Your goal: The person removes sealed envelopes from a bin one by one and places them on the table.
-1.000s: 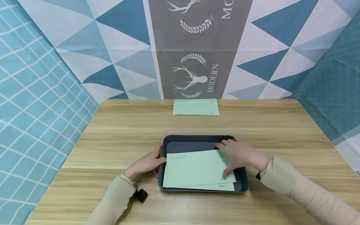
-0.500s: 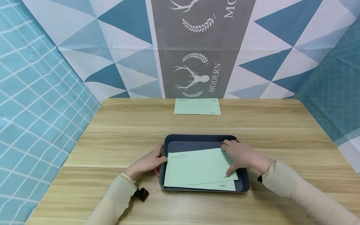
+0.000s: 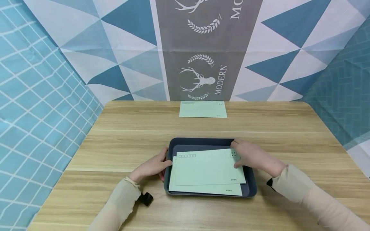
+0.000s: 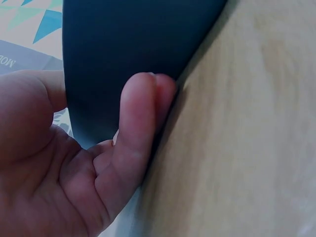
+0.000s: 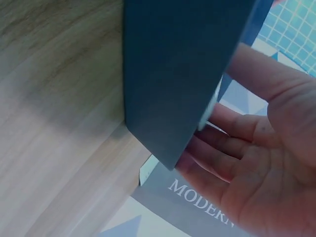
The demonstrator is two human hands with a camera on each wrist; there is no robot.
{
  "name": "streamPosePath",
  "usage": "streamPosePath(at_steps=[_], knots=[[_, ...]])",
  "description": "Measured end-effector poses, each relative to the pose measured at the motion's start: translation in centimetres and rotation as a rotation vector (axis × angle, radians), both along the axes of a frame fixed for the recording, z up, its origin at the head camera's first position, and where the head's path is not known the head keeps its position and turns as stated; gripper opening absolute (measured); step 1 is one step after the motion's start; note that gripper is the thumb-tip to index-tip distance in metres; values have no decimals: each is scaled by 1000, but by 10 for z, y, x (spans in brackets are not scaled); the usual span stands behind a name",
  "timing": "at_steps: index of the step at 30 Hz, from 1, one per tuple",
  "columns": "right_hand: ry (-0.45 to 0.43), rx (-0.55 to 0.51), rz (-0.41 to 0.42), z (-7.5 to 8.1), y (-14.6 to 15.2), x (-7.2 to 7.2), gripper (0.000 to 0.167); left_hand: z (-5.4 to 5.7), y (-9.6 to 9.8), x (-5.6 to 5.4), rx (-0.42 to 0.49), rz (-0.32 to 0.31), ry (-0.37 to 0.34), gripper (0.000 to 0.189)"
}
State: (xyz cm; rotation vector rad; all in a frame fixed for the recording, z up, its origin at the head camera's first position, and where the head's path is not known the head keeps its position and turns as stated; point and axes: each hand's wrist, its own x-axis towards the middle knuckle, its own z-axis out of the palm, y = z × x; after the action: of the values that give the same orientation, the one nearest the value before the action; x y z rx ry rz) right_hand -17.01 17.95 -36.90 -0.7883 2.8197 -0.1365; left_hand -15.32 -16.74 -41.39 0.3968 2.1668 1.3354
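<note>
A dark grey rectangular tray stands on the table with pale green envelopes inside. The top envelope lies slightly askew over a lower envelope, whose left and front edges show. My left hand grips the tray's left wall, thumb over the rim and fingers against the outer side. At the tray's right end, my right hand pinches the top envelope by its right edge near the stamp box. In the right wrist view the tray wall hides much of that envelope.
Another pale green envelope lies flat at the far edge of the wooden table. Behind the table hangs a patterned cloth with triangles and a deer print. A small black device sits at the left wrist.
The right hand's fingers and thumb have drawn closer together on the top envelope. That envelope has shifted up and right, showing more of the lower one. The left hand stays put.
</note>
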Motion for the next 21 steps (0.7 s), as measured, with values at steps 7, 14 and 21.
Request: streamPosePath(at_steps=[7, 14, 21], knots=[[-56, -156, -58, 11, 1, 1, 45, -1, 0, -1, 6, -5, -7, 58], [-113, -350, -111, 21, 3, 1, 26, -2, -1, -1, -4, -8, -8, 57], [-103, -408, -119, 24, 7, -4, 20, -2, -1, -2, 13, -10, -24, 56]])
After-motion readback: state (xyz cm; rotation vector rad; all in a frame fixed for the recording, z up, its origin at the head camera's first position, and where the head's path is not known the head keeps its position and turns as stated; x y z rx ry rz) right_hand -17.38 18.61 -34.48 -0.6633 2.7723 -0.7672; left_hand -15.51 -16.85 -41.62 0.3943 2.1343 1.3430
